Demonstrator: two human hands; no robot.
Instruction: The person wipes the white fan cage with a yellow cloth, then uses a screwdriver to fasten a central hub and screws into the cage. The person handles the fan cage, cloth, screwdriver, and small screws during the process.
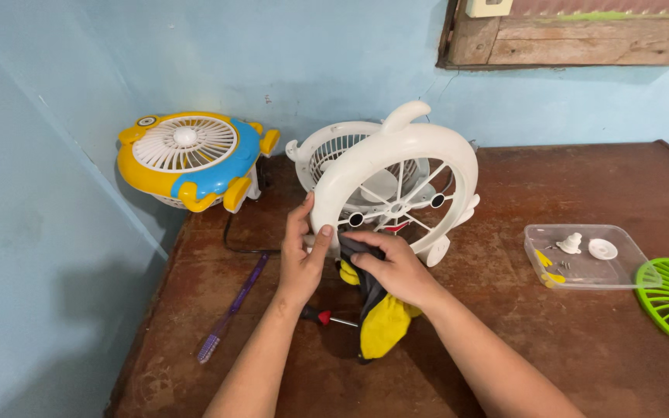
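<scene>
1. The left hand (301, 259) is gripping the rim of the white fan frame (396, 182), which is standing upright on the desk (551, 348).
2. The right hand (396, 267) is closing on a dark cloth (367, 288) (yellow lower down) against the frame's base.
3. A screwdriver (327, 317) is lying beneath both hands.

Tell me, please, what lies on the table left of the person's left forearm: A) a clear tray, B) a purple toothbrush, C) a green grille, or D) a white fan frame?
B: the purple toothbrush lies on the table left of the left hand; the tray and grille sit far right.
</scene>
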